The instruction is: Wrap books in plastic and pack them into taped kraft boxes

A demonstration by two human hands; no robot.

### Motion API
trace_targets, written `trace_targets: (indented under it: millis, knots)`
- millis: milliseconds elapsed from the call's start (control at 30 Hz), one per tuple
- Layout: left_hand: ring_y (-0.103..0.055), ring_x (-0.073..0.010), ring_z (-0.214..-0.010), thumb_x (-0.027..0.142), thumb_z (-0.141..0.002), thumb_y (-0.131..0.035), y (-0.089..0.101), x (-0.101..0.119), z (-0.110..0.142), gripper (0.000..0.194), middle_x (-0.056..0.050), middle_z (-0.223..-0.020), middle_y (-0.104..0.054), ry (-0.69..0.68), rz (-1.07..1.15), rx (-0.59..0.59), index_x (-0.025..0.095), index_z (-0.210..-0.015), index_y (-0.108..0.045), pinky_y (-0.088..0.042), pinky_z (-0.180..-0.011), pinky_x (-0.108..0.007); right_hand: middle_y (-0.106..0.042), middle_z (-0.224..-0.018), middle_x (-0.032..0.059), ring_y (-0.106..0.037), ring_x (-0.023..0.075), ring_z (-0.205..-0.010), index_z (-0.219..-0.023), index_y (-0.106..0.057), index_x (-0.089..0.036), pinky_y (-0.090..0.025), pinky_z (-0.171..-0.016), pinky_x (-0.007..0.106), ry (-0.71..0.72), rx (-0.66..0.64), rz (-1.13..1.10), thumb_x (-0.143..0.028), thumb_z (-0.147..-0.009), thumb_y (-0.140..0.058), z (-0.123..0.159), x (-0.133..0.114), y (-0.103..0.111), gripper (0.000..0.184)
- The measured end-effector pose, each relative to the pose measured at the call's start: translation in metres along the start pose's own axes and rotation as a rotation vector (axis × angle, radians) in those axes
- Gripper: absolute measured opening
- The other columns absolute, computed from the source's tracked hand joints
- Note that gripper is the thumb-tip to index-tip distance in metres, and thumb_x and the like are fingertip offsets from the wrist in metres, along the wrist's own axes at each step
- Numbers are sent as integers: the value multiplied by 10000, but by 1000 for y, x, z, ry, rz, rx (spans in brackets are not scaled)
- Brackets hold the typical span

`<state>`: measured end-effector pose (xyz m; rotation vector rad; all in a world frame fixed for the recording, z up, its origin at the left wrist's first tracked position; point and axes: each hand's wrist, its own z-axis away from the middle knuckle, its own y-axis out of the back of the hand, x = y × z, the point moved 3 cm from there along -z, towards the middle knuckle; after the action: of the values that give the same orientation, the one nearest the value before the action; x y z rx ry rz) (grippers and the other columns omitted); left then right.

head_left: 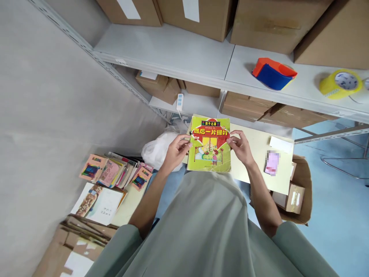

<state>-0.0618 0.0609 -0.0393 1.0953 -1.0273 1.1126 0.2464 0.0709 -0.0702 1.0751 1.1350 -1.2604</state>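
Observation:
A green picture book (pixel 210 161) with a red banner, yellow Chinese title and a cartoon bed scene lies face up in front of my body. My left hand (pixel 178 149) pinches its left edge near the middle. On the opposite side, my right hand (pixel 241 147) grips the right edge between thumb and fingers. The cover is closed and its lower edge comes close to my grey-green shirt. Beneath it is a pale yellow table (pixel 253 154); whether the book rests on the table or is held just above it I cannot tell.
On the table's right lie a blurred pink item (pixel 271 163) and a white slip (pixel 281 144). Left are a white plastic bag (pixel 158 148) and stacked books (pixel 115 171). Shelves ahead hold cardboard boxes (pixel 265 23), a tape dispenser (pixel 273 75) and yellow tape (pixel 331 84). An open carton (pixel 305 192) stands right.

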Motion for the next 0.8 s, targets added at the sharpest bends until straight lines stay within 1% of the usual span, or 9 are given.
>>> trace_targets:
  millis: [100, 200, 333, 367, 433, 500, 567, 667, 800]
  knots:
    - [-755, -201, -837, 595, -925, -757, 0, 2, -1, 416, -85, -1044, -831, -23, -53, -7, 208, -1073, -791, -581, -677, -271, -764, -882, 11, -650, 167, -724, -1037, -773, -260, -589, -619, 286, -38, -28, 40, -741, -887, -791, 6, 0, 6, 505]
    - [-779, -233, -965, 510, -842, -825, 3, 3, -4, 373, -87, -1061, -841, -45, -85, -26, 209, -1061, -831, -608, -825, -302, -818, -1003, 29, -713, 181, -818, -1126, -828, -257, -647, -704, 315, -73, -79, 4, -719, -900, -780, 12, -1, 15, 517]
    - [-783, -238, -934, 409, -756, -881, 3, 6, -6, 326, -78, -1014, -851, -40, -51, -6, 219, -1019, -854, -601, -817, -311, -865, -1091, 59, -805, 243, -966, -1219, -825, -251, -688, -859, 378, -105, -164, -104, -624, -723, -974, 20, -2, 17, 639]
    - [-779, -235, -906, 413, -746, -896, 2, 8, -6, 313, -79, -992, -849, -38, -46, 9, 215, -985, -852, -598, -803, -312, -870, -1065, 67, -819, 252, -949, -1185, -829, -243, -692, -839, 375, -113, -153, -117, -616, -680, -1005, 21, -3, 17, 652]
    - [-766, -228, -837, 449, -724, -940, -2, 10, -5, 318, -74, -911, -835, -35, -54, 48, 204, -894, -829, -588, -763, -312, -868, -936, 75, -823, 247, -814, -1028, -827, -222, -674, -681, 330, -128, -104, -107, -657, -661, -1011, 23, -5, 14, 598]
    - [-731, -208, -730, 508, -715, -968, -8, 12, -5, 370, -49, -776, -789, -15, -55, 75, 203, -811, -783, -564, -693, -301, -823, -749, 68, -766, 210, -623, -825, -775, -210, -584, -502, 275, -137, -55, -73, -734, -717, -957, 24, -8, 11, 566]
    - [-639, -164, -585, 572, -740, -957, -14, 12, -6, 426, -7, -621, -695, 25, -32, 79, 212, -744, -729, -500, -589, -280, -750, -603, 53, -669, 168, -486, -681, -697, -216, -501, -411, 255, -145, -36, -45, -796, -787, -882, 25, -11, 8, 618]
    - [-479, -114, -465, 625, -763, -930, -20, 9, -10, 480, 33, -507, -575, 65, -2, 82, 220, -693, -682, -373, -487, -265, -710, -550, 48, -600, 149, -433, -627, -654, -225, -486, -395, 268, -163, -42, -32, -836, -809, -840, 27, -12, 4, 665]
    - [-447, -103, -452, 633, -743, -940, -24, 3, -11, 488, 30, -511, -584, 83, 3, 85, 216, -713, -690, -328, -462, -263, -728, -574, 60, -621, 157, -454, -637, -651, -223, -515, -424, 279, -173, -40, -34, -871, -791, -828, 30, -6, 4, 689]
